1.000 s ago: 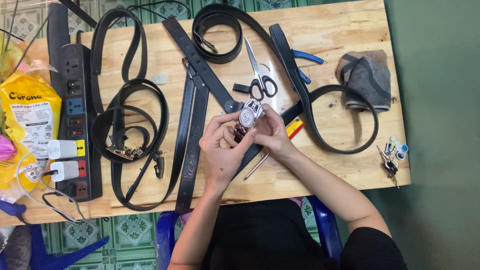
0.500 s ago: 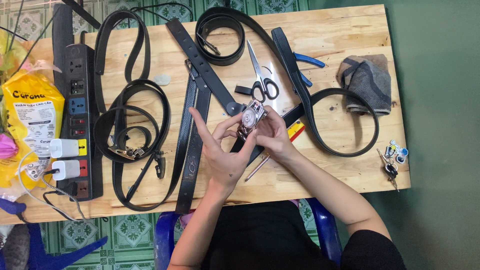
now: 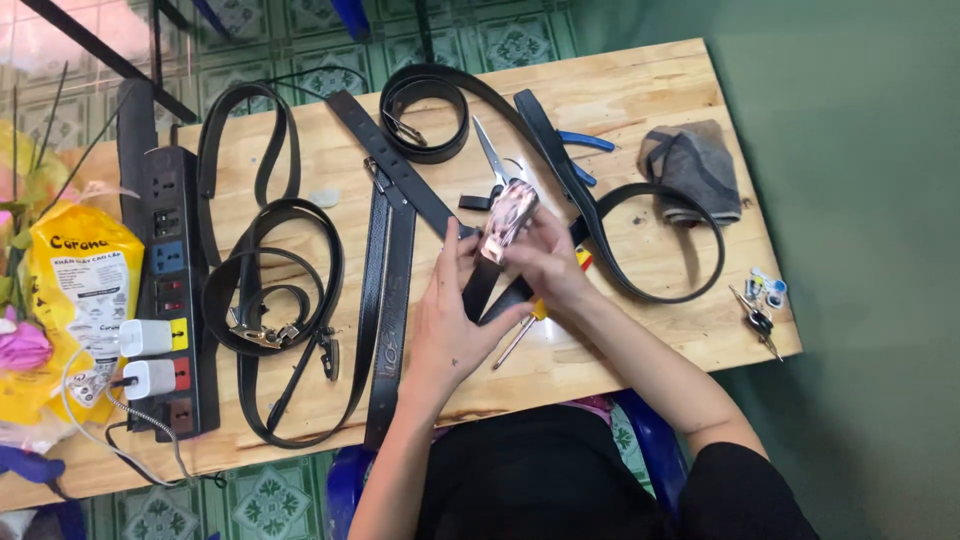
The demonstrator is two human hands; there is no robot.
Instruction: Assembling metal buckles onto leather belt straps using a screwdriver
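Head view: near the worktop's [image 3: 640,80] middle, my right hand [image 3: 545,265] pinched the belt buckle [image 3: 507,215], long axis tilted toward the far edge; my left hand [image 3: 450,320], open, touched the strap [image 3: 480,285] beside it.

a small home leather-repair workshop: a pale wooden plank counter [image 3: 640,90] strewn with black leather belts [image 3: 390,250], steel scissors [image 3: 497,160] at twelve o'clock, a black power strip [image 3: 170,240] at nine o'clock, over patterned green floor tiles [image 3: 270,500].

On the pale wooden worktop [image 3: 640,95]: black belts [image 3: 390,270], a silvery pink-tinged buckle [image 3: 507,217], blue-handled pliers [image 3: 585,142], a grey cloth [image 3: 700,170], a yellow bag [image 3: 80,290] left of the black power strip [image 3: 175,290].
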